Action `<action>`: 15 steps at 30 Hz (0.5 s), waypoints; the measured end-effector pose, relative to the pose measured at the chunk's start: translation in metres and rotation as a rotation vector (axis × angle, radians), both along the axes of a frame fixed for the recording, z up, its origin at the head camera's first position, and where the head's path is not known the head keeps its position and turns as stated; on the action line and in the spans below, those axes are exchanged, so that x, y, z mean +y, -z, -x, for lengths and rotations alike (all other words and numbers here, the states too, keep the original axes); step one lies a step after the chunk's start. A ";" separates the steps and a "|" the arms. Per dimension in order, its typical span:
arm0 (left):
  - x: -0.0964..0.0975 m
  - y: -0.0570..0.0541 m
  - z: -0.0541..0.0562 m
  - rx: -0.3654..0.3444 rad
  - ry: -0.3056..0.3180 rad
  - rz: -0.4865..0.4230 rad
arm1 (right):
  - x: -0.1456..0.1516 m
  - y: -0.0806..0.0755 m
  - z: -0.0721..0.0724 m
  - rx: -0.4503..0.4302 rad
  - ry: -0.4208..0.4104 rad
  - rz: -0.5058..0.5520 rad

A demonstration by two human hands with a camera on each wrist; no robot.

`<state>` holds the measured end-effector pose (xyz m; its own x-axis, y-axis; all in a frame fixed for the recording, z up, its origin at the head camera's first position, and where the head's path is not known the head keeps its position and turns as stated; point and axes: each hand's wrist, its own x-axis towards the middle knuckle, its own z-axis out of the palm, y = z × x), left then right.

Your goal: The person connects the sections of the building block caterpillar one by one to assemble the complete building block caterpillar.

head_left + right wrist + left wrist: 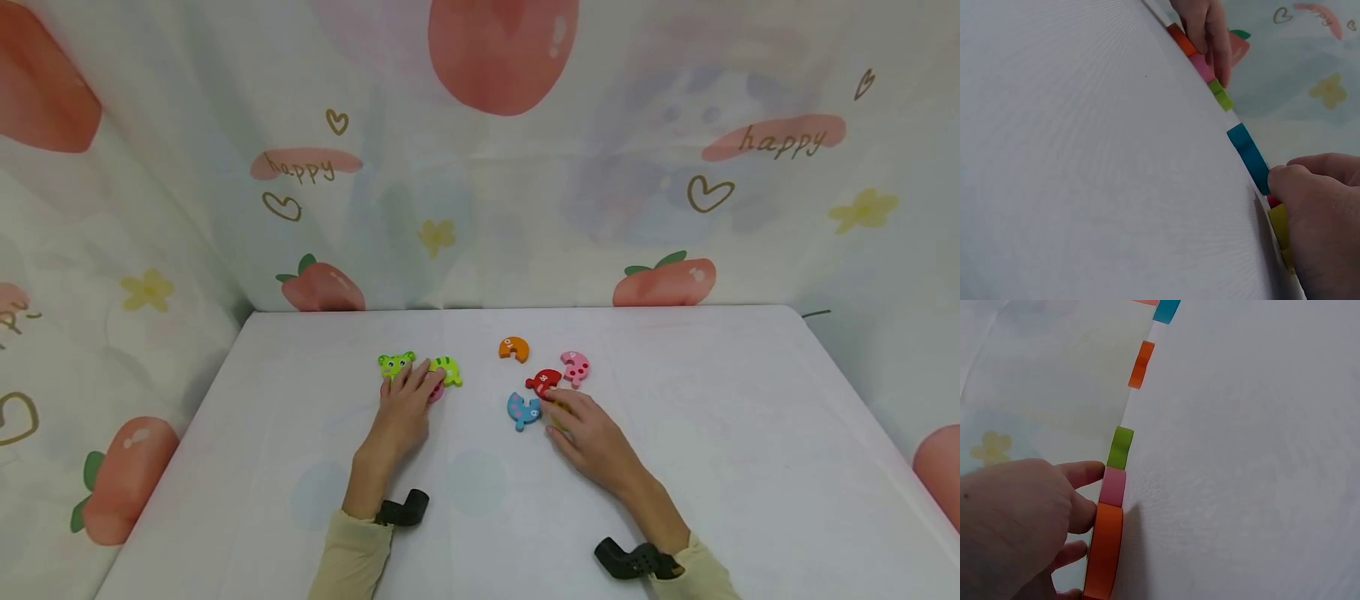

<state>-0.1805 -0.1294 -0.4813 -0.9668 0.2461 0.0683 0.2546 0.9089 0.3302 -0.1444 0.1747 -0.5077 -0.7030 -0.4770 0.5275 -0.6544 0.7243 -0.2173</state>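
My left hand (402, 412) reaches over a group of small animal-shaped pieces, its fingertips resting on them. Around those fingers show a green frog-like head piece (394, 364), a green striped piece (447, 370) and part of a pink piece (436, 392). In the left wrist view, an orange piece (1105, 550) stands nearest that hand. My right hand (596, 437) holds a yellow piece (1279, 228) between thumb and fingers, largely covered by them. Right at its fingertips lie a red piece (543, 382) and a blue spotted piece (522, 411).
An orange curved piece (514, 348) and a pink spotted piece (575, 367) lie farther back on the white table (262, 467). Behind the table's far edge hangs a patterned curtain (525, 192). Each wrist carries a black camera mount (405, 508).
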 end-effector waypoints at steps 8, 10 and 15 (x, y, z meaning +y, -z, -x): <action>-0.003 0.002 0.001 -0.018 -0.017 0.031 | 0.000 0.001 -0.003 -0.016 -0.078 -0.039; -0.004 0.004 0.002 -0.001 -0.012 0.052 | -0.001 0.000 -0.004 -0.023 -0.080 -0.048; -0.004 0.002 0.002 0.007 0.013 0.057 | -0.001 -0.002 -0.005 -0.071 -0.052 -0.075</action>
<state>-0.1822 -0.1336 -0.4837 -0.9632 0.2619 0.0608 0.2684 0.9228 0.2763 -0.1395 0.1737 -0.5054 -0.7107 -0.5500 0.4386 -0.6764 0.7057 -0.2111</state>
